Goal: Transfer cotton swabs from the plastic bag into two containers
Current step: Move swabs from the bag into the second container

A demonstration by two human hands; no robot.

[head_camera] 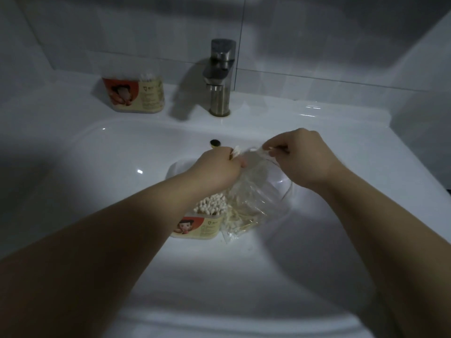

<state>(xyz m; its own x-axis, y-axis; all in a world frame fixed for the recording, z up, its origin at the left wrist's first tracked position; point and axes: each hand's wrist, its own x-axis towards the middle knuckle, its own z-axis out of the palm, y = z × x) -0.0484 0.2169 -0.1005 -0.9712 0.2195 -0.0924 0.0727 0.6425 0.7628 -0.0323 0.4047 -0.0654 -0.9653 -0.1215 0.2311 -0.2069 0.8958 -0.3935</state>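
Left hand (219, 168) grip curled round swabs (235, 152); right hand (308, 160) grip pinching the bag (256, 193) mouth; full box (198, 226) at 6 o'clock; second box (134, 96) at 10 o'clock.

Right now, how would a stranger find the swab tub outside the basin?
Find the steel faucet on the white sink's back ledge. Left of it stands a red-and-cream labelled plastic tub; its packed twin sits down in the basin.
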